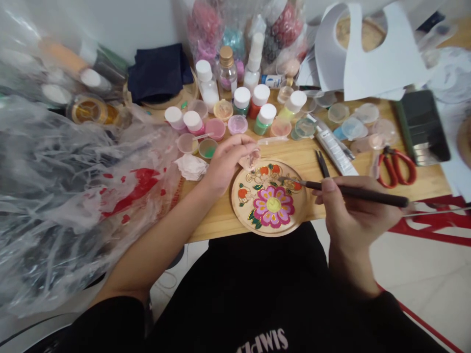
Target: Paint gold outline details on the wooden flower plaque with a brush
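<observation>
A round wooden plate painted with a pink flower and orange fruits lies at the near edge of the wooden table. My right hand pinches a dark paintbrush whose tip touches the plate's upper right. My left hand rests at the plate's upper left rim, its fingers closed on a small clear cup.
Paint bottles with white caps and small clear pots crowd the table behind the plate. A glue tube, tweezers, red scissors and a dark phone lie at right. Crumpled plastic fills the left.
</observation>
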Available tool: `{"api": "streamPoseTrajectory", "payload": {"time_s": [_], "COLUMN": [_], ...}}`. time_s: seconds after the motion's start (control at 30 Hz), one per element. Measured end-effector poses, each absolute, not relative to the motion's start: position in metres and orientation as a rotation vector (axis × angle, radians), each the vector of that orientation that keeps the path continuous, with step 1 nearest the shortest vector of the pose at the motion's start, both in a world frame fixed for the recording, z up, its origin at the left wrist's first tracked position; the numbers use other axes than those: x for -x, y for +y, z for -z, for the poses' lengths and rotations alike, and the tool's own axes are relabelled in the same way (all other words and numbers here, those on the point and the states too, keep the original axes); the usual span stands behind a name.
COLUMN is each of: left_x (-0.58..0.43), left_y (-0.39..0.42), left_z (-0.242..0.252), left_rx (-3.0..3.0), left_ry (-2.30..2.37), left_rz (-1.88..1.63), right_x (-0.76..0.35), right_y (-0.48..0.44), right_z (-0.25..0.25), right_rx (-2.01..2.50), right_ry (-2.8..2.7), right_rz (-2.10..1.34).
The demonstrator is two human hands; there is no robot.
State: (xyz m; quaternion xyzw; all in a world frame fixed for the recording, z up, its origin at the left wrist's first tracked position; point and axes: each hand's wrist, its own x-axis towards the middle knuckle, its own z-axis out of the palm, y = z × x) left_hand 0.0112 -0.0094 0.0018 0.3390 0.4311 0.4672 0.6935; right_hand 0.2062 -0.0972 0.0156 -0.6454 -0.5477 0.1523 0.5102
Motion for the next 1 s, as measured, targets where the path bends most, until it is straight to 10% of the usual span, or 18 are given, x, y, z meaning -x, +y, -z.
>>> {"api": "streamPoseTrajectory", "payload": {"time_s": [1.0], "left_x": [-0.0110], "left_y": [-0.0096], "left_z": [0.0001], "left_rx": [-0.819], "left_ry": [0.948], "left_rz": [-1.055], "right_x": [-0.2003], "right_y": [-0.0971], "right_z": [-0.0157], "right_rx": [1.562], "right_ry": [-1.333], "right_rz": [-0.367]}}
